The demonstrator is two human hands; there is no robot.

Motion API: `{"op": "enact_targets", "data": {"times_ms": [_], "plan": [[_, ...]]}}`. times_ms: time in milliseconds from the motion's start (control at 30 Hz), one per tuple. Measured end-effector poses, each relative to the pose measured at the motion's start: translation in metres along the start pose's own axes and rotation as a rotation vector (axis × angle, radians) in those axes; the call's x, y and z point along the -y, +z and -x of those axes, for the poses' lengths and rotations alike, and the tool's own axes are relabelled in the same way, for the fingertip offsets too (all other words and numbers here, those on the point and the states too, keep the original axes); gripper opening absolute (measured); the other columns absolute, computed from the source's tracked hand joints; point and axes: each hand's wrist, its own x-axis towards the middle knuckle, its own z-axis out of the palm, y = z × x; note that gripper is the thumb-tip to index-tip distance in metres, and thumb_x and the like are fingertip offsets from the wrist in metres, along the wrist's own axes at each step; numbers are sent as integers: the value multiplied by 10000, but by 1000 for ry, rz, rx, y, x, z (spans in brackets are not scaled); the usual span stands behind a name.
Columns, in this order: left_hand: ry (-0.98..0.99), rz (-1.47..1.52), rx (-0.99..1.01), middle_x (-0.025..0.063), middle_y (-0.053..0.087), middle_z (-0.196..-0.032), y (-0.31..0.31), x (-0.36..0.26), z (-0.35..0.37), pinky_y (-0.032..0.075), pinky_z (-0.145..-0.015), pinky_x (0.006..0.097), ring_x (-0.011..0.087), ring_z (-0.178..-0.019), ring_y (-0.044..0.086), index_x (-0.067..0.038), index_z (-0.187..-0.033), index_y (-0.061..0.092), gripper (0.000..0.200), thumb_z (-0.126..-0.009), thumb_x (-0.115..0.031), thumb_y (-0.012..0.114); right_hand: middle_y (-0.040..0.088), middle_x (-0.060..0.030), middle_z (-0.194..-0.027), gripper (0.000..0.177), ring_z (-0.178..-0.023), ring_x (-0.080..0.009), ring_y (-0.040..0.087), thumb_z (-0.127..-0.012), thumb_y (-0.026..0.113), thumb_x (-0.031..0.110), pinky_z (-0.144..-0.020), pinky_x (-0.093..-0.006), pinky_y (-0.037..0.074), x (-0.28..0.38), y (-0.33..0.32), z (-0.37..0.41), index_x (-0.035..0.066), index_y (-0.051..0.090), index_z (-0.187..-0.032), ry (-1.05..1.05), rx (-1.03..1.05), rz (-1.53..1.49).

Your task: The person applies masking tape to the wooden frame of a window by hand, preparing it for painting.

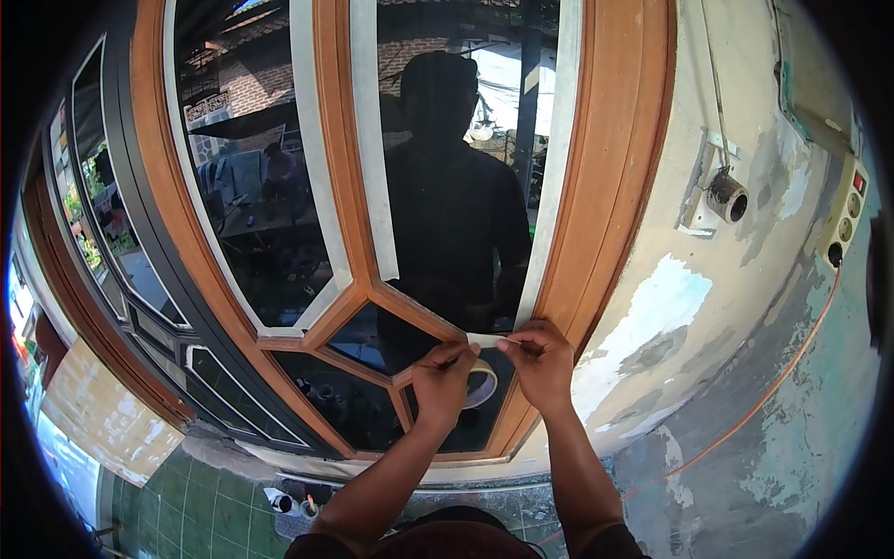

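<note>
My left hand (pixel 441 377) and my right hand (pixel 542 365) pinch a short strip of pale masking tape (pixel 488 341) stretched between them, at the lower edge of the tall right glass pane (pixel 447 214). Beneath the strip, between my hands, hangs a tape roll (pixel 480 386), partly hidden behind the left hand's fingers. White tape (pixel 557 168) lines the sides of this pane, and more tape (pixel 321 177) borders the tall left pane. The window frame (pixel 605 140) is brown wood. The lower panes show dark glass.
To the right is a peeling wall (pixel 652 317) with a pipe stub (pixel 726 197), a socket strip (pixel 846 216) and an orange cord (pixel 759 406). A dark framed panel (pixel 140 214) stands at left. White containers (pixel 283 503) sit low on the green tiled floor (pixel 214 511).
</note>
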Motion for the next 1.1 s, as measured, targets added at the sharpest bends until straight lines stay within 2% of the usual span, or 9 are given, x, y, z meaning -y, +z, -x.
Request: {"op": "enact_targets", "data": {"times_ms": [167, 233, 367, 467, 533, 633, 767, 867, 1100], "plan": [[162, -291, -125, 114, 778, -915, 7, -2, -3, 531, -750, 285, 178, -829, 746, 1, -1045, 828, 174, -938, -136, 821, 740, -133, -989, 122, -771, -206, 711, -930, 781, -5, -671, -300, 526, -6, 13, 1, 22, 809, -1045, -152, -108, 107], [239, -409, -161, 122, 778, -911, 10, -10, -1, 539, -738, 297, 211, -820, 763, -17, -1045, 835, 172, -936, -148, 820, 745, -144, -974, 130, -772, -226, 718, -939, 762, -12, -672, -310, 534, -9, 17, 0, 17, 808, -1057, -234, -157, 121], [265, -460, -189, 141, 780, -921, 15, -12, 0, 559, -747, 306, 220, -837, 772, 29, -1021, 820, 186, -925, -130, 835, 755, -142, -974, 134, -788, -250, 729, -933, 768, -14, -684, -337, 556, -36, 24, -2, 13, 799, -1060, -407, -227, 285], [302, -482, -243, 117, 783, -913, 20, -3, -2, 574, -725, 317, 217, -813, 776, 9, -1004, 829, 172, -912, -136, 842, 756, -115, -918, 170, -788, -314, 691, -903, 799, 8, -680, -406, 525, -34, 26, -6, 74, 769, -1057, -464, -334, 319], [343, -478, -281, 78, 788, -897, 23, 3, -3, 582, -695, 325, 221, -779, 781, -26, -996, 844, 158, -906, -156, 838, 756, -108, -903, 180, -764, -303, 675, -891, 818, 15, -674, -398, 516, -45, 30, -4, 71, 745, -1045, -425, -360, 275], [334, -511, -284, 76, 790, -896, 27, 2, -3, 587, -699, 316, 226, -781, 788, -26, -974, 841, 144, -904, -152, 838, 757, -102, -897, 198, -736, -294, 655, -878, 837, 19, -669, -388, 502, -50, 33, -4, 65, 725, -1034, -421, -393, 230], [318, -520, -294, 119, 772, -869, 30, -3, -2, 583, -726, 330, 238, -792, 783, 14, -927, 812, 149, -889, -123, 858, 755, -96, -896, 223, -719, -282, 642, -866, 845, 10, -663, -381, 477, -54, 31, -6, 69, 720, -1042, -491, -394, 276], [328, -540, -294, 116, 769, -860, 30, -2, -3, 583, -702, 333, 237, -775, 784, 7, -900, 805, 145, -884, -125, 862, 760, -113, -936, 209, -761, -273, 682, -891, 840, 8, -660, -371, 542, -50, 27, -4, 46, 711, -1051, -504, -346, 330], [369, -574, -295, 115, 765, -850, 29, 0, -4, 582, -677, 331, 234, -755, 782, 6, -878, 797, 141, -880, -119, 863, 752, -113, -936, 209, -777, -268, 673, -897, 827, -10, -642, -358, 536, -55, 29, -5, 41, 707, -1060, -530, -353, 333]]}}
